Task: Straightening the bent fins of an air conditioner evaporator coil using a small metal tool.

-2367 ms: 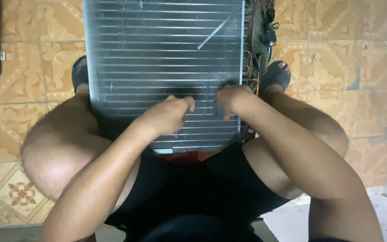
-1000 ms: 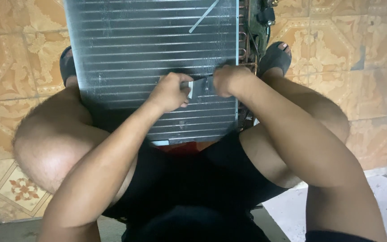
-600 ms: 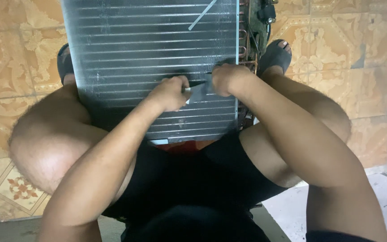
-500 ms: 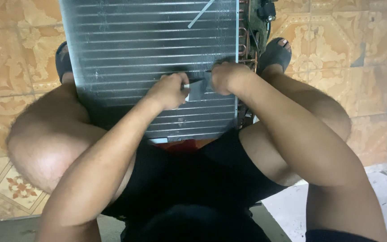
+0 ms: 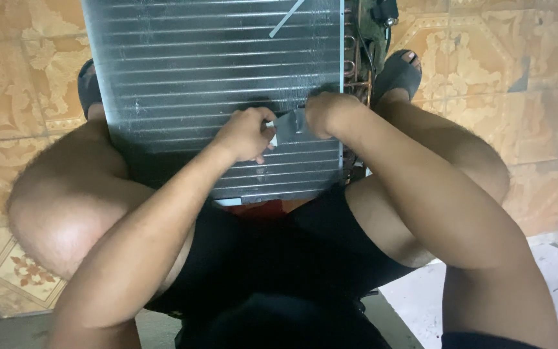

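Patterned ochre tile floor (image 5: 8, 77), seated person's knees at 9 and 3 o'clock — left hand (image 5: 245, 134) and right hand (image 5: 325, 114) at centre, fingers of both pinching a small grey strip (image 5: 287, 125) stretched between them against the finned metal coil panel (image 5: 214, 71), copper tubing (image 5: 354, 64) at 1 o'clock, sandalled foot (image 5: 398, 72) beyond.

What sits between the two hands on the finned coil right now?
A small grey strip, like tape, spans from the left hand to the right hand, lying against the finned coil in the head view.
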